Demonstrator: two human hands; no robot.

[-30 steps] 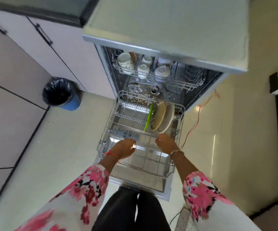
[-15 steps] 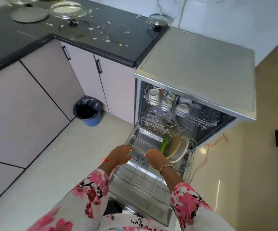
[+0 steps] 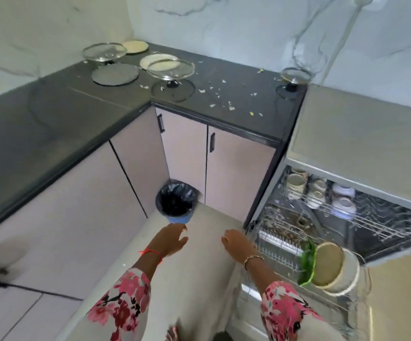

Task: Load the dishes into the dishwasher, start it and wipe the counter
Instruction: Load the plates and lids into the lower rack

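Head view: we note the left grip (image 3: 172, 239) and right grip (image 3: 235, 244) both loose, fingers relaxed, holding nothing, just left of the open dishwasher (image 3: 347, 134). Plates (image 3: 330, 267) stand in its lower rack (image 3: 280, 244), cups (image 3: 319, 190) in the upper. Left of it, the desk (image 3: 236, 119) carries lids (image 3: 104, 52) and crumbs (image 3: 214, 104). Bin (image 3: 176, 203) on the floor, left too.

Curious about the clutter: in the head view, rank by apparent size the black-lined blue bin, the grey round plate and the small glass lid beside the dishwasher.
1. Black-lined blue bin, though nearer the camera.
2. Grey round plate, about as wide but seen flat.
3. Small glass lid, clearly smallest.
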